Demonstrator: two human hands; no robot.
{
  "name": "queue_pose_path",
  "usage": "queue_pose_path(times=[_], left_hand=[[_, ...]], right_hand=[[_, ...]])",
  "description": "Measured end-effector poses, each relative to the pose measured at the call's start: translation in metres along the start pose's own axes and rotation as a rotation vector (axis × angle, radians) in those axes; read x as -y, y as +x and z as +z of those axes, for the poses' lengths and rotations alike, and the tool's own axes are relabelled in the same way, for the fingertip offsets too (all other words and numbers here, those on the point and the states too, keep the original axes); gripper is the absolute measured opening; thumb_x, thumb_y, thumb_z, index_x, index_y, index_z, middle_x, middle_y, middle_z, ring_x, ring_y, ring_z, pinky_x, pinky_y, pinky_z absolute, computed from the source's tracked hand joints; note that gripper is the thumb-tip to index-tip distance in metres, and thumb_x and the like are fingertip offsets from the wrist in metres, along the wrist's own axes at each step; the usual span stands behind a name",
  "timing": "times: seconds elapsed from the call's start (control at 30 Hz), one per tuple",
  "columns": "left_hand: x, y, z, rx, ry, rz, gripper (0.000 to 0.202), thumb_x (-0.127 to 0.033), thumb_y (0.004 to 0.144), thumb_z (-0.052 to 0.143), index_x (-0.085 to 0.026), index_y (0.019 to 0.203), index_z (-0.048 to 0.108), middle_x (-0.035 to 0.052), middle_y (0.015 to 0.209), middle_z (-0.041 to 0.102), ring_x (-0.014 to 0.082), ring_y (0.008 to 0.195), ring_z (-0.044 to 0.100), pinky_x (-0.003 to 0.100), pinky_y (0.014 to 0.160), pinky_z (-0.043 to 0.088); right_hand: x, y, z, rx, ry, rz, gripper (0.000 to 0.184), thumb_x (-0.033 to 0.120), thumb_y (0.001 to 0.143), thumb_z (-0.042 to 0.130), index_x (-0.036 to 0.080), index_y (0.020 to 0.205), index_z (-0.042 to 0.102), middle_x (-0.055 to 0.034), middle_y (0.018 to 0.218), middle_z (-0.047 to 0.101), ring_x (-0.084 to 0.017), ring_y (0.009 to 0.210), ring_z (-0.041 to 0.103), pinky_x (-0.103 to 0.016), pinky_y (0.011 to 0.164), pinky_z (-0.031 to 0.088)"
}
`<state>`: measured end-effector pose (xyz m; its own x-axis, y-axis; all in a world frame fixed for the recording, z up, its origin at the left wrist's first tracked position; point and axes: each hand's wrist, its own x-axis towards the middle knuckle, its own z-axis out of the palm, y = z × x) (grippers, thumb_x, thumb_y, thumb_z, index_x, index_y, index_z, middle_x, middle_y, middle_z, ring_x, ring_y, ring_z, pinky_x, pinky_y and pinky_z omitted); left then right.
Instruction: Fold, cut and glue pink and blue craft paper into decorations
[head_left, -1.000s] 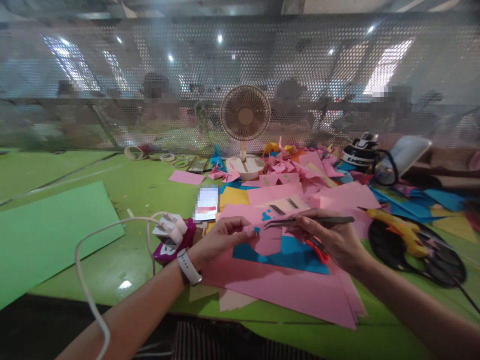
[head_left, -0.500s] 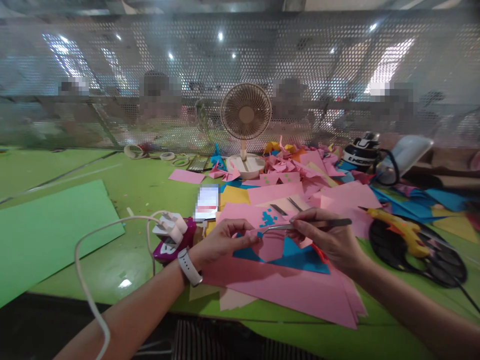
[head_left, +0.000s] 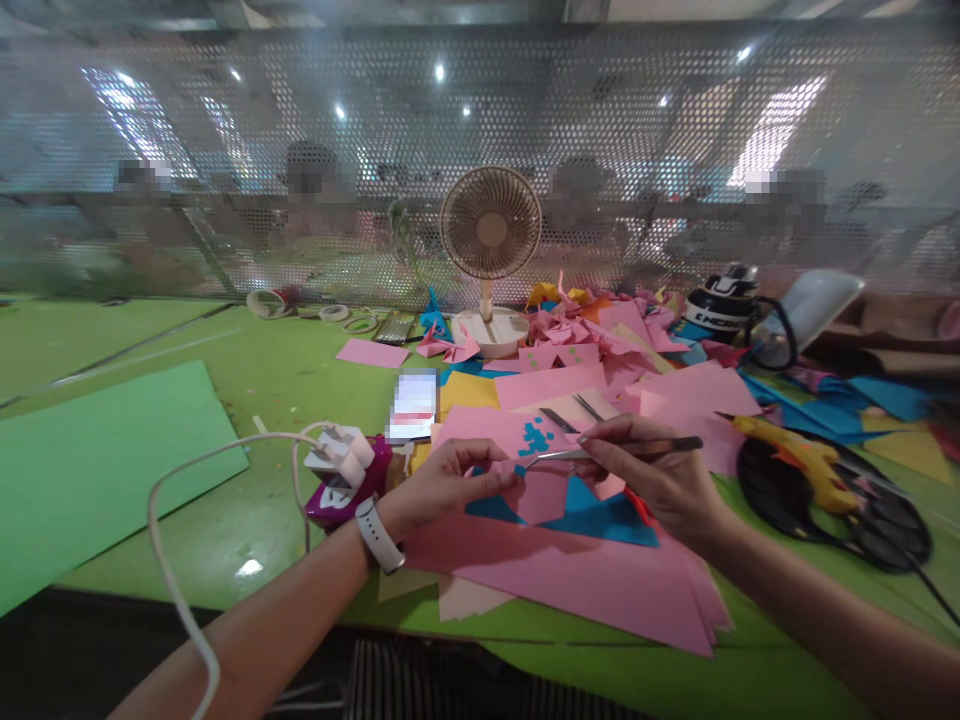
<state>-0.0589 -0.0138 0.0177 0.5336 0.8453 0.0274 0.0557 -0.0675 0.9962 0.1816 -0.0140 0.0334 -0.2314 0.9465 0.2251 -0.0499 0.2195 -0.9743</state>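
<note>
My left hand (head_left: 457, 478), a white watch band at its wrist, pinches a tiny blue paper piece (head_left: 519, 470) between thumb and forefinger. In a pen-like grip, my right hand (head_left: 651, 472) holds a pair of tweezers (head_left: 555, 456) with a dark rear end. Their tip points left and meets or nearly meets the blue piece; I cannot tell which. Several small blue paper squares (head_left: 535, 436) lie just beyond on pink paper. Beneath my hands are a blue sheet (head_left: 600, 520) and a stack of pink sheets (head_left: 570, 575).
A phone (head_left: 413, 405) and a white charger (head_left: 341, 455) on a purple box stand left of my hands. Behind are a small fan (head_left: 491, 230) and heaped folded paper (head_left: 577, 330). To the right, a yellow glue gun (head_left: 802, 460) rests on a black tray (head_left: 889, 530).
Almost nothing differs. Both hands keep their places, and the tweezers stay at the blue paper piece with at most a very slight shift.
</note>
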Motion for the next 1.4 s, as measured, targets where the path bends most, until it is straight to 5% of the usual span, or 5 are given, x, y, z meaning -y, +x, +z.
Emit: queue_pose_path(times=[0.4, 0.53, 0.63, 0.8, 1.4], left_hand=[[0.000, 0.000, -0.001, 0.008, 0.039, -0.003, 0.024, -0.037, 0.081, 0.061, -0.013, 0.080, 0.062, 0.0052, 0.079, 0.065, 0.0134, 0.075, 0.059, 0.025, 0.071, 0.044], [-0.001, 0.000, 0.000, 0.016, 0.099, 0.009, 0.026, -0.039, 0.082, 0.060, -0.014, 0.078, 0.061, 0.0053, 0.078, 0.065, 0.0134, 0.074, 0.058, 0.025, 0.069, 0.044], [-0.001, 0.000, 0.001, 0.025, 0.129, 0.053, 0.026, -0.039, 0.083, 0.058, -0.014, 0.076, 0.061, 0.0042, 0.075, 0.064, 0.0126, 0.073, 0.056, 0.025, 0.070, 0.043], [0.000, 0.000, 0.002, 0.010, 0.230, 0.051, 0.025, -0.039, 0.081, 0.060, -0.015, 0.078, 0.064, 0.0027, 0.074, 0.061, 0.0122, 0.070, 0.053, 0.023, 0.066, 0.041], [0.001, 0.002, 0.002, 0.012, 0.245, 0.054, 0.021, -0.036, 0.079, 0.062, -0.016, 0.072, 0.065, 0.0005, 0.070, 0.056, 0.0110, 0.066, 0.050, 0.022, 0.063, 0.039]], right_hand=[[-0.003, 0.000, -0.003, 0.008, -0.009, -0.022, 0.016, 0.031, 0.076, 0.068, 0.018, 0.084, 0.064, -0.0030, 0.068, 0.069, -0.017, 0.062, 0.068, -0.026, 0.057, 0.055], [-0.006, 0.004, -0.010, -0.035, -0.131, -0.223, 0.018, 0.033, 0.082, 0.060, 0.023, 0.096, 0.064, -0.0047, 0.086, 0.071, -0.020, 0.078, 0.068, -0.033, 0.069, 0.056], [-0.007, 0.007, -0.013, 0.129, -0.491, -0.438, 0.028, 0.031, 0.087, 0.053, 0.027, 0.113, 0.060, -0.0054, 0.107, 0.067, -0.023, 0.101, 0.060, -0.045, 0.095, 0.042], [-0.006, 0.007, -0.009, 0.434, -0.782, -0.546, 0.026, 0.024, 0.090, 0.046, 0.025, 0.112, 0.060, -0.0030, 0.086, 0.069, -0.018, 0.085, 0.063, -0.044, 0.095, 0.039], [-0.007, 0.003, -0.003, 0.409, -0.772, -0.616, 0.022, 0.023, 0.091, 0.044, 0.023, 0.104, 0.062, -0.0031, 0.083, 0.068, -0.018, 0.081, 0.062, -0.047, 0.098, 0.034]])
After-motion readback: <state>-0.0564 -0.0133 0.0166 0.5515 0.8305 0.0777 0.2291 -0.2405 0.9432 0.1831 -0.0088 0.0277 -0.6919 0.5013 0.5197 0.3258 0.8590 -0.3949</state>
